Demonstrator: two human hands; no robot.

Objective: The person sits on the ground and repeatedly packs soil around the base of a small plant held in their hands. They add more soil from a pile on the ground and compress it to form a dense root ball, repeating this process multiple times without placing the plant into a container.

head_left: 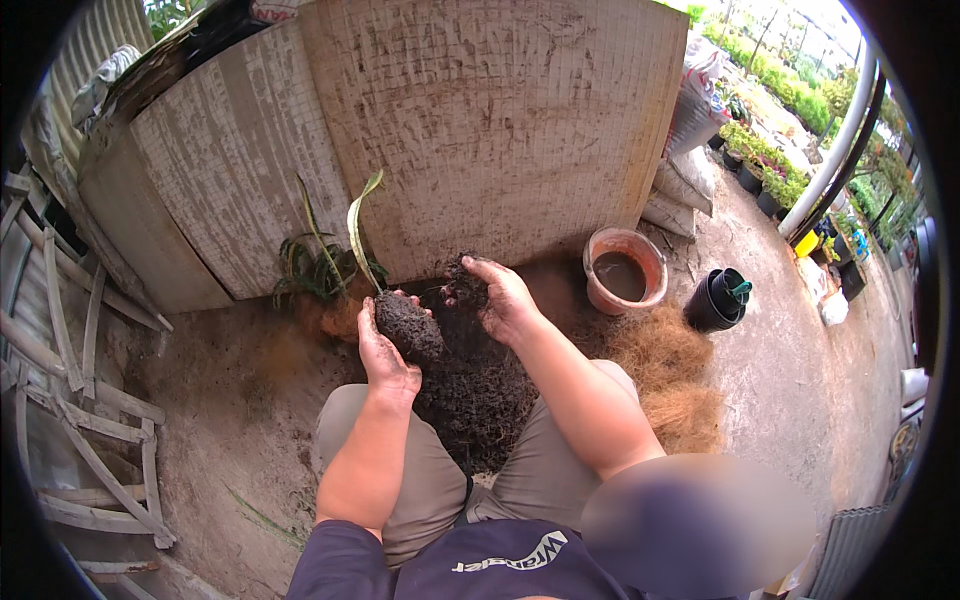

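My left hand (378,345) is wrapped round the dark root ball (410,328) of a plant, tilted so that its long pale-green leaf (357,222) points up and away. In my right hand (503,303) is a clump of dark soil (466,284), gripped by curled fingers a short way right of the root ball. Below both hands, between my knees, lies a heap of dark, crumbly soil (475,410). Just beyond my left hand, a leafy plant (312,270) rests against brown fibre (335,316) on the ground.
A terracotta pot (625,270) and a stack of black plastic pots (716,301) stand to the right, with brown coconut fibre (664,372) nearer me. Worn boards (480,130) form a wall ahead. Wooden slats (100,430) lie at the left, and filled sacks (683,188) at the far right.
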